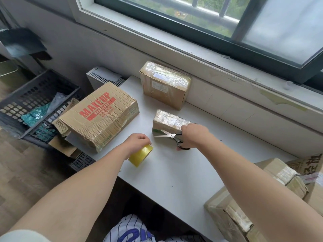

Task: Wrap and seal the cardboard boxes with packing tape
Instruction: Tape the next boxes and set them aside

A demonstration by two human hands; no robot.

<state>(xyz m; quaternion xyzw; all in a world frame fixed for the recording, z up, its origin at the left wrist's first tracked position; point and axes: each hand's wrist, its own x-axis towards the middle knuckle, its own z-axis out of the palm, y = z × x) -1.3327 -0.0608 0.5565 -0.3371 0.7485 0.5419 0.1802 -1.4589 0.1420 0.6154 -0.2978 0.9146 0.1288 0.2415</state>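
Observation:
A small tape-wrapped cardboard box (pixel 168 121) lies in the middle of the white table (pixel 174 172). My right hand (pixel 194 135) grips black-handled scissors (pixel 172 137), whose open blades point left along the box's near lower edge. My left hand (pixel 138 142) holds a yellowish roll of packing tape (pixel 141 155) just above the table, to the left of the small box. A larger taped box (pixel 164 83) stands at the back against the wall. A big box printed MAKEUP (pixel 99 116) lies at the table's left edge.
More taped cardboard boxes (pixel 253 203) sit at the right front corner. A dark plastic crate (pixel 33 103) with bags stands on the floor at left, with cardboard scraps beside it. The window sill (pixel 227 67) runs along the back.

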